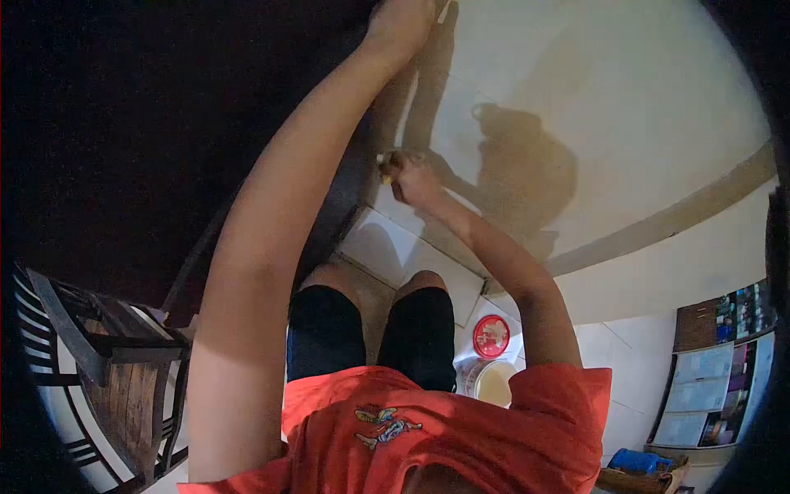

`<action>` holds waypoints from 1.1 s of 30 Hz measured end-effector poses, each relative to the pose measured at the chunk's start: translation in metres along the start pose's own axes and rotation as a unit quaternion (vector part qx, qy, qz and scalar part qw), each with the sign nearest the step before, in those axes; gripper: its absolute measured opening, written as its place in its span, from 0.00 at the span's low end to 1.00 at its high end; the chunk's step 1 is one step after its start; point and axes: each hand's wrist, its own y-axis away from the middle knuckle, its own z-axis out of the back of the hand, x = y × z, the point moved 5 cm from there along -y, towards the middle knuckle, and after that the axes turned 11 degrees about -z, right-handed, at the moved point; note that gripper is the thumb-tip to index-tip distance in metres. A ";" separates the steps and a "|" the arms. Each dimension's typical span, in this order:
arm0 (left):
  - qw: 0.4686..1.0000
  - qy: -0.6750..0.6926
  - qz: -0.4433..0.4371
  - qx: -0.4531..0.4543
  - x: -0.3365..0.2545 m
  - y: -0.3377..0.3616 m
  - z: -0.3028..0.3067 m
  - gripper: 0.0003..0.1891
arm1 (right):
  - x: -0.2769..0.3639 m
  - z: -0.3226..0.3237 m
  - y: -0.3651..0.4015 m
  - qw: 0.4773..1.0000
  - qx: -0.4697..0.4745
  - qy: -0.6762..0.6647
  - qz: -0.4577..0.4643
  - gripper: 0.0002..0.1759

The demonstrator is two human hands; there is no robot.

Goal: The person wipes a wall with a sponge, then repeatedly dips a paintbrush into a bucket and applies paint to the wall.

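My left hand [403, 25] reaches up to the top edge of the view, against the edge of a large dark panel [148, 123] beside the pale wall [658, 107]; its fingers are cut off or hidden. Lower down, my right hand [411, 177] is closed around a small yellowish thing [385, 174], too small to name, close to where the dark panel meets the wall. Shadows of my arm and head fall on the wall.
A red lid [491, 336] and an open white bucket [496, 384] with pale contents stand on the tiled floor by my legs. A wooden chair [123, 370] is at lower left. Shelves [699, 391] and a blue item [638, 461] are at lower right.
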 end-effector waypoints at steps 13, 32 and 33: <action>0.989 0.145 -0.012 -0.012 -0.006 -0.006 0.022 0.29 | -0.042 0.195 -0.080 0.948 -0.297 -0.059 -0.098 0.20; 0.991 0.131 -0.024 -0.011 -0.009 0.006 0.038 0.22 | -0.007 -0.057 0.058 0.993 0.115 0.031 -0.014 0.13; 0.991 0.131 -0.025 -0.011 -0.009 0.005 0.037 0.22 | -0.001 -0.054 0.058 0.993 0.114 0.031 -0.015 0.13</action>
